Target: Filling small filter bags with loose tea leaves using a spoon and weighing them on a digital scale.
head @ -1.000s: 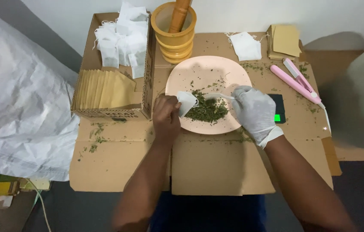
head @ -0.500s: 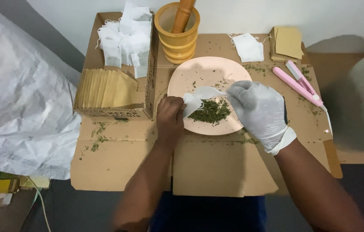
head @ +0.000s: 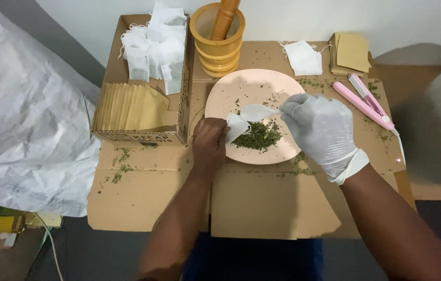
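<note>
Head view: the bare left hand [head: 209, 141] and the gloved right hand [head: 320, 130] both pinch a white tea bag [head: 246, 118], fingertips partly hidden. The bag hovers at twelve o'clock of the dried herbs [head: 258, 137] on the pink plate [head: 231, 93].

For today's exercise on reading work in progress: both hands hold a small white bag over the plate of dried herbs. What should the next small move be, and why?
Probably pinch some dried herbs with the gloved right hand and drop them into the white bag. The left hand holds the bag at the pink plate, and the herb pile lies just beneath it.
</note>
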